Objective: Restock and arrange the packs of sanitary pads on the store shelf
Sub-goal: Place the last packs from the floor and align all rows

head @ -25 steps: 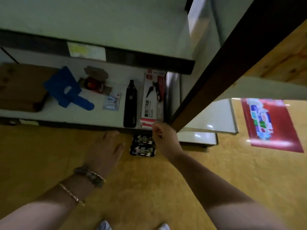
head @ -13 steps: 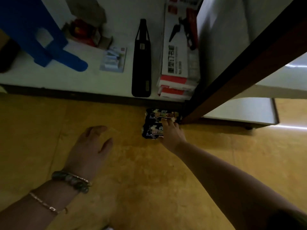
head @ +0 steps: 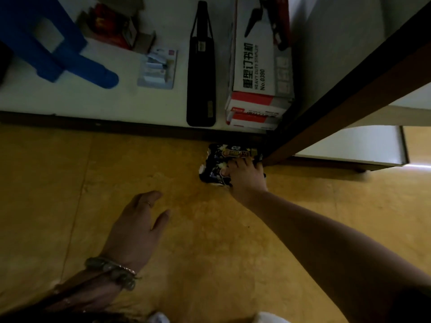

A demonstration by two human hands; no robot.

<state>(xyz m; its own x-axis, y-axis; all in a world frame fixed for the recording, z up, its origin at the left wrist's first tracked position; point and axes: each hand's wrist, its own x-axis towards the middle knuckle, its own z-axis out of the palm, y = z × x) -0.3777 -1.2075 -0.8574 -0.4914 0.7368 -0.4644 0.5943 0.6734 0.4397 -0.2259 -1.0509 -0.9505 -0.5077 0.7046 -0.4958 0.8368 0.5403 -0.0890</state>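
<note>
Packs of pads [head: 218, 157] — dark wrappers, lying on the yellow floor [head: 70, 183] at the foot of the shelf post [head: 349, 92], just below the white bottom shelf [head: 70, 99].
Your right hand [head: 247, 178]: fingers curled over the packs, thumb pinching the near side.
Your left hand [head: 137, 227]: fingers spread and loose, holding nothing — poised over the floor.
On the shelf: stapler box [head: 254, 66], black case [head: 201, 73].

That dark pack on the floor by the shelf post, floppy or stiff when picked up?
Probably soft: the dark pack looks crumpled where the right hand grips it. Its shiny film may be slippery. Flat, so unlikely to roll.
</note>
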